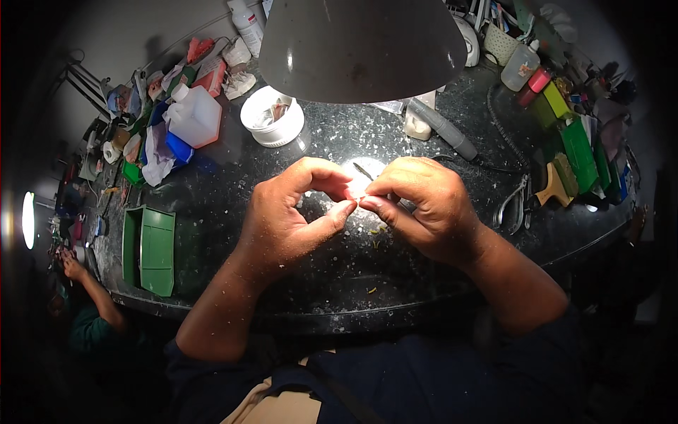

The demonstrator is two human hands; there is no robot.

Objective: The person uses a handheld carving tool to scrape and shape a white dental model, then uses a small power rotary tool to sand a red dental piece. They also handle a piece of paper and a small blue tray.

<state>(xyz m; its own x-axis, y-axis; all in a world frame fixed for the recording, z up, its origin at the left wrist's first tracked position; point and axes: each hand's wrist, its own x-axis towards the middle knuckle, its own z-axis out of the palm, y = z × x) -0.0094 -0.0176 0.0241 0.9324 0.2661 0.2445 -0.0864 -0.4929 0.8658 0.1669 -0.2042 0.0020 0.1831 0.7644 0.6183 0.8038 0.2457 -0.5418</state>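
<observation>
My left hand (pixel 289 205) and my right hand (pixel 424 201) meet under the lamp, each pinched with thumb against forefinger. Their fingertips almost touch around something tiny, which the glare and the fingers hide. A thin dark pointed piece (pixel 363 171) shows just beyond the right fingertips; whether it is held or lies on the bench I cannot tell. Small yellow scraps (pixel 376 244) and white specks are scattered on the dark bench (pixel 318 283) below my hands. Specks of dust also cover both forearms.
A large grey lamp shade (pixel 360 56) overhangs the far side. Beyond my hands are a white round tub (pixel 272 124) and a grey handpiece (pixel 443 129). Pliers (pixel 514 205) and a brush (pixel 555 185) lie right; a green bin (pixel 150 251) sits left. Another person's arm (pixel 92 286) shows far left.
</observation>
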